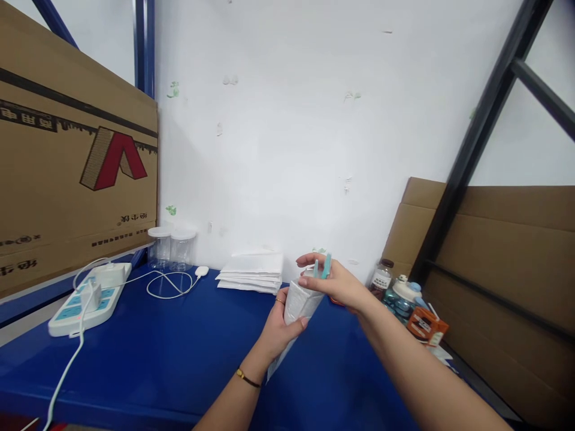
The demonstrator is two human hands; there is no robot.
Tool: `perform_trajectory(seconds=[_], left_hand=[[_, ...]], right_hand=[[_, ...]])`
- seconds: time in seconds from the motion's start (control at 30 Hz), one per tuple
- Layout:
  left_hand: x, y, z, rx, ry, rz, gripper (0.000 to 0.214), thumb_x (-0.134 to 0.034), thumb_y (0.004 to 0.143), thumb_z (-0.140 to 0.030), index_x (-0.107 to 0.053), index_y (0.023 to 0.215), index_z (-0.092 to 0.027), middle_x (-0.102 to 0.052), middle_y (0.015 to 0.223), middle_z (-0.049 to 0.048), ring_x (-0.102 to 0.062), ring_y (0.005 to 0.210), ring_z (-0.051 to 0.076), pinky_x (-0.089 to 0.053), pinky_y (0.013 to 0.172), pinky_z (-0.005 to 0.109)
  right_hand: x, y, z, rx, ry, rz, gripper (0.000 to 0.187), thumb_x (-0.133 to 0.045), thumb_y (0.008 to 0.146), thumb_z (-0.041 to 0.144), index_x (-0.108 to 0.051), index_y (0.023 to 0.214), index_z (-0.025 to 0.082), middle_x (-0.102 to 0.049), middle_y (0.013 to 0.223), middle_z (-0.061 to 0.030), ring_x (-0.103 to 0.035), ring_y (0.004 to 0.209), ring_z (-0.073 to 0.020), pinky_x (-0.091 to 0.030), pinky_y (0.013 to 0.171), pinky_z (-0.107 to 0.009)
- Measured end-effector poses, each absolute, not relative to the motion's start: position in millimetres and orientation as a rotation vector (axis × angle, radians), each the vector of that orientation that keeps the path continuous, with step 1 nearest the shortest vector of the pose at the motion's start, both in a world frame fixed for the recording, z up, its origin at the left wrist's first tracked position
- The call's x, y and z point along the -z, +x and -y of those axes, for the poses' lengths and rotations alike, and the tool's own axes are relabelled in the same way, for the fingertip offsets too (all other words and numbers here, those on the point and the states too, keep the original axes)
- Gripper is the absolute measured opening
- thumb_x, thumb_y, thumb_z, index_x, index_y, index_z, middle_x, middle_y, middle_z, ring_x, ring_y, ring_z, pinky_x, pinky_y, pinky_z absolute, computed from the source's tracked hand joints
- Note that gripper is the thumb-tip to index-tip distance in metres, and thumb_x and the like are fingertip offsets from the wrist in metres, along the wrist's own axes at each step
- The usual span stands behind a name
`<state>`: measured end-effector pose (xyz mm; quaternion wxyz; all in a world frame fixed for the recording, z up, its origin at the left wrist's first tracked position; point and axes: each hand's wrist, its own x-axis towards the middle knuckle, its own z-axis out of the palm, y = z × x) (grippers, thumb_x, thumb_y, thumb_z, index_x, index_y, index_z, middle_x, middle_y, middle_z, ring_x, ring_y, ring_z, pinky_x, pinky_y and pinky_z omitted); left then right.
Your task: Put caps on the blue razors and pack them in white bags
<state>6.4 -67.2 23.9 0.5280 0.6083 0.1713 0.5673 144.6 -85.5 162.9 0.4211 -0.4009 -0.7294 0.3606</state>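
Observation:
My left hand [284, 328], wearing a ring and a dark bracelet, is wrapped around a white padded-looking pouch [302, 302]. The pouch tilts, its upper end toward the right and its lower corner hanging over the blue table. My right hand [335, 281] is curled at the pouch's upper end, thumb against the edge. Between its thumb and fingers stands a teal plastic piece [326, 267] with two upright prongs; its lower part is hidden, so I cannot tell its exact kind. Behind the hands lies a stack of white envelopes [251, 272].
On the blue table [179, 353], a white power strip [90, 299] with plugs and cables sits left. Two clear lidded jars [171, 248] stand at the back. To the right are a brown-capped bottle [381, 278], a blue jug [402, 299] and an orange carton [426, 326]. Cardboard flanks both sides.

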Motion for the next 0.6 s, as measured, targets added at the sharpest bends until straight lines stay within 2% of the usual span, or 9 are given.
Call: perform_trajectory(seconds=[0.13,0.23,0.33,0.5,0.6], left_hand=[[-25.6,-1.3,68.1,-1.3,1.419,-0.373,0.075,-0.066,0.071,-0.042,-0.031,0.133,-0.019,-0.046,0.131,0.0105,-0.043,0.119,0.029,-0.033,0.1,0.042],[-26.0,-6.0,68.8,-1.257,1.41,-0.313,0.076,-0.066,0.07,-0.042,-0.032,0.134,-0.018,-0.045,0.132,0.0109,-0.039,0.122,0.03,-0.031,0.101,0.041],[-25.3,-8.2,69.2,-1.205,1.4,-0.283,0.079,-0.067,0.07,-0.042,-0.03,0.136,-0.018,-0.047,0.13,0.0108,-0.039,0.122,0.03,-0.031,0.101,0.042],[-23.1,-10.2,67.6,-1.101,1.402,-0.197,0.075,-0.064,0.071,-0.046,-0.035,0.134,-0.018,-0.047,0.131,0.0095,-0.04,0.121,0.031,-0.029,0.101,0.043],[-23.4,-11.4,62.0,-1.07,1.379,-0.201,0.065,-0.055,0.079,-0.048,-0.037,0.134,-0.019,-0.045,0.135,0.0098,-0.041,0.121,0.03,-0.03,0.101,0.043]], right_hand=[[-172.6,158.6,86.7,-0.882,-0.828,2.017,0.047,-0.072,0.067,0.031,-0.06,0.111,0.022,-0.058,0.114,-0.0066,-0.051,0.106,-0.0236,-0.038,0.089,-0.036],[-176.1,165.0,85.2,-0.87,-0.727,2.169,0.037,-0.072,0.067,0.029,-0.065,0.103,0.022,-0.055,0.12,-0.0062,-0.047,0.113,-0.0243,-0.035,0.095,-0.038],[-178.2,166.4,86.1,-0.833,-0.724,2.232,0.028,-0.069,0.071,0.028,-0.068,0.098,0.022,-0.057,0.117,-0.0069,-0.05,0.11,-0.0237,-0.037,0.094,-0.038],[-184.6,172.0,89.5,-0.675,-0.734,2.445,0.028,-0.076,0.063,0.028,-0.069,0.089,0.02,-0.057,0.118,-0.0067,-0.052,0.107,-0.0227,-0.038,0.092,-0.035],[-184.1,178.2,80.5,-0.49,-0.834,2.5,0.019,-0.068,0.073,0.033,-0.068,0.085,0.018,-0.063,0.101,-0.0056,-0.058,0.092,-0.0189,-0.044,0.081,-0.03]])
